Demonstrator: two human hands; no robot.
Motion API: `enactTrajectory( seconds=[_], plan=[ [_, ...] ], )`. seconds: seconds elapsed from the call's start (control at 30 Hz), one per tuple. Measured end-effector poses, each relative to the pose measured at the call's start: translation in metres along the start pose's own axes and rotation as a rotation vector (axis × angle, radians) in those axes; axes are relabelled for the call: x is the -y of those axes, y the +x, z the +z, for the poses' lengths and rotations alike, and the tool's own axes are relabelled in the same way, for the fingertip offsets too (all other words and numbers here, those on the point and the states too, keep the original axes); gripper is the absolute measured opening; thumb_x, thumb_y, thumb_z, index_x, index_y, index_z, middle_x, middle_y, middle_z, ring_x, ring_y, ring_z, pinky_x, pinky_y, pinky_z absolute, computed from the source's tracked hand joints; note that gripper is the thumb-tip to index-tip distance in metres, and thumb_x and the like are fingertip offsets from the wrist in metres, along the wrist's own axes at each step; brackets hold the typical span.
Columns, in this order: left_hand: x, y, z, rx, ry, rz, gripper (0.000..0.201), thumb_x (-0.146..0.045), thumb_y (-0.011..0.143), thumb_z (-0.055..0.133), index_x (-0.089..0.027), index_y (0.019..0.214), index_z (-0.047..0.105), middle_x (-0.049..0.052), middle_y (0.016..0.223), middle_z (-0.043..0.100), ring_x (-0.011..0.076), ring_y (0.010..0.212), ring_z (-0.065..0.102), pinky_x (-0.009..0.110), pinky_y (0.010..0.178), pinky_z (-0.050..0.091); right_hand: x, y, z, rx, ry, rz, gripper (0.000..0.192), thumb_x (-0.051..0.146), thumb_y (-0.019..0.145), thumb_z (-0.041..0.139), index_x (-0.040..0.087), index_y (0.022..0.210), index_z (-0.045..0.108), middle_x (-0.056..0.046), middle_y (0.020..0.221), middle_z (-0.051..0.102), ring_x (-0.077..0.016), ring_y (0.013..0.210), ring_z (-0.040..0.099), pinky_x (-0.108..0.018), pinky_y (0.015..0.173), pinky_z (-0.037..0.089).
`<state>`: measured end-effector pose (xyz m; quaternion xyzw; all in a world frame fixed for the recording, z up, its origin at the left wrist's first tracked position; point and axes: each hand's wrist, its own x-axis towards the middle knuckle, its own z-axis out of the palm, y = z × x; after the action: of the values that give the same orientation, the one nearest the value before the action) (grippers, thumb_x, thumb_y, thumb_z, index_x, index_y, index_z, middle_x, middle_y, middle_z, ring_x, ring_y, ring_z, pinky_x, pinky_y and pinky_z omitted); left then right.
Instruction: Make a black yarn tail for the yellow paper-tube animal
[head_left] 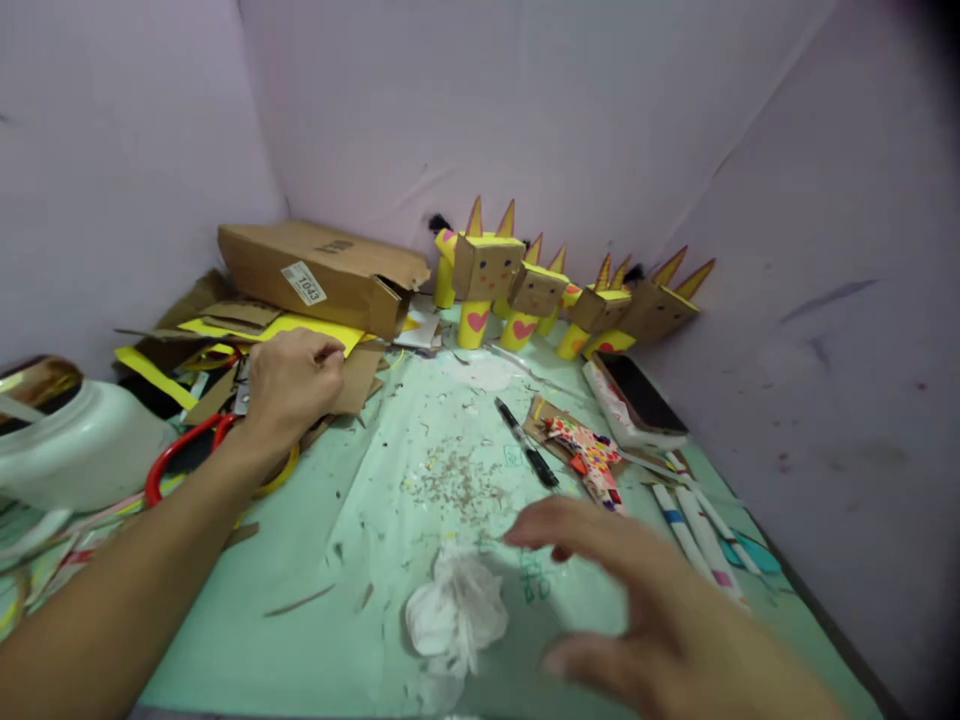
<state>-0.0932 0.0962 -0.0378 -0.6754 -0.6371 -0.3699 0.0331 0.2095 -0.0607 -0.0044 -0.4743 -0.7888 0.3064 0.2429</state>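
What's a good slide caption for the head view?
Left hand on cardboard scraps, right hand hovering near crumpled tissue, paper figures behind.

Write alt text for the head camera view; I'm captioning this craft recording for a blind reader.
A person's left hand reaches into a pile of cardboard scraps and yellow paper, while the right hand hovers, fingers spread, over a green table near a crumpled white tissue. Yellow cardboard horned figures line the back wall.
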Motion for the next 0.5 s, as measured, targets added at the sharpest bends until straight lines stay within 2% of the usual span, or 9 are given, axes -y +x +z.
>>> enactTrajectory(
  seconds=[0.03, 0.07, 0.13, 0.17, 0.27, 0.3, 0.37, 0.43, 0.5],
  plan=[
    [0.0, -0.003, 0.001, 0.003, 0.008, 0.007, 0.018, -0.021, 0.079, 0.05, -0.02, 0.08, 0.068, 0.008, 0.09, 0.068, 0.0267, 0.091, 0.06, 0.039, 0.081, 0.044, 0.002, -0.005, 0.012, 0.125, -0.054, 0.016, 0.061, 0.026, 0.06, 0.08, 0.029, 0.117, 0.057, -0.006, 0.119, 0.059, -0.0242, 0.103, 0.058, -0.035, 0.086, 0.049],
    [0.0, -0.004, 0.001, 0.002, 0.016, 0.007, 0.019, -0.021, 0.079, 0.05, -0.021, 0.079, 0.068, 0.008, 0.088, 0.068, 0.0263, 0.089, 0.061, 0.039, 0.078, 0.045, 0.003, -0.008, 0.026, 0.188, -0.105, 0.026, 0.074, 0.029, 0.055, 0.083, 0.027, 0.122, 0.053, -0.008, 0.125, 0.055, -0.0266, 0.106, 0.056, -0.037, 0.088, 0.048],
    [0.0, -0.006, 0.003, -0.004, 0.028, 0.008, 0.018, -0.021, 0.079, 0.05, -0.021, 0.079, 0.068, 0.007, 0.086, 0.069, 0.0262, 0.085, 0.061, 0.039, 0.075, 0.046, 0.001, -0.004, 0.055, 0.218, -0.211, -0.009, 0.087, 0.042, 0.052, 0.084, 0.026, 0.129, 0.046, -0.013, 0.135, 0.045, -0.0327, 0.113, 0.051, -0.044, 0.088, 0.048],
    [0.0, -0.006, 0.005, -0.007, 0.034, 0.014, 0.017, -0.021, 0.078, 0.051, -0.021, 0.079, 0.068, 0.007, 0.085, 0.069, 0.0264, 0.084, 0.061, 0.039, 0.075, 0.046, -0.002, 0.001, 0.067, 0.216, -0.25, -0.04, 0.082, 0.046, 0.055, 0.081, 0.027, 0.128, 0.047, -0.013, 0.133, 0.047, -0.0327, 0.112, 0.052, -0.044, 0.085, 0.049],
    [0.002, -0.005, 0.009, -0.009, 0.052, 0.044, 0.018, -0.021, 0.076, 0.052, -0.018, 0.079, 0.069, 0.008, 0.086, 0.069, 0.0266, 0.087, 0.061, 0.038, 0.078, 0.045, -0.016, 0.022, 0.092, 0.159, -0.369, -0.186, 0.024, 0.023, 0.08, 0.06, 0.026, 0.104, 0.062, -0.007, 0.103, 0.063, -0.0236, 0.087, 0.06, -0.034, 0.068, 0.053],
    [0.004, -0.005, 0.01, -0.01, 0.058, 0.051, 0.019, -0.021, 0.076, 0.051, -0.018, 0.079, 0.069, 0.009, 0.085, 0.069, 0.0262, 0.087, 0.061, 0.037, 0.079, 0.044, -0.021, 0.03, 0.096, 0.113, -0.405, -0.209, 0.023, 0.013, 0.08, 0.055, 0.024, 0.098, 0.064, -0.006, 0.094, 0.065, -0.0222, 0.082, 0.06, -0.031, 0.064, 0.052],
    [0.008, -0.005, 0.009, -0.016, 0.073, 0.052, 0.02, -0.021, 0.076, 0.05, -0.017, 0.078, 0.069, 0.009, 0.083, 0.069, 0.0257, 0.085, 0.061, 0.036, 0.077, 0.044, -0.03, 0.043, 0.098, -0.039, -0.432, -0.205, 0.031, 0.004, 0.075, 0.05, 0.02, 0.098, 0.063, -0.008, 0.093, 0.066, -0.0227, 0.083, 0.06, -0.03, 0.066, 0.052],
    [0.013, -0.005, 0.007, -0.031, 0.084, 0.039, 0.02, -0.021, 0.076, 0.05, -0.017, 0.076, 0.069, 0.008, 0.081, 0.069, 0.0252, 0.083, 0.061, 0.036, 0.076, 0.043, -0.034, 0.053, 0.097, -0.162, -0.364, -0.179, 0.037, 0.004, 0.078, 0.046, 0.02, 0.109, 0.059, -0.011, 0.108, 0.064, -0.0226, 0.096, 0.06, -0.03, 0.078, 0.051],
    [0.019, -0.003, 0.004, -0.048, 0.085, 0.02, 0.019, -0.02, 0.076, 0.049, -0.017, 0.074, 0.068, 0.007, 0.08, 0.069, 0.0242, 0.082, 0.061, 0.035, 0.077, 0.043, -0.034, 0.061, 0.095, -0.158, -0.278, -0.235, 0.034, 0.012, 0.084, 0.047, 0.027, 0.113, 0.057, -0.006, 0.108, 0.066, -0.0188, 0.094, 0.063, -0.026, 0.078, 0.052]
  ],
)
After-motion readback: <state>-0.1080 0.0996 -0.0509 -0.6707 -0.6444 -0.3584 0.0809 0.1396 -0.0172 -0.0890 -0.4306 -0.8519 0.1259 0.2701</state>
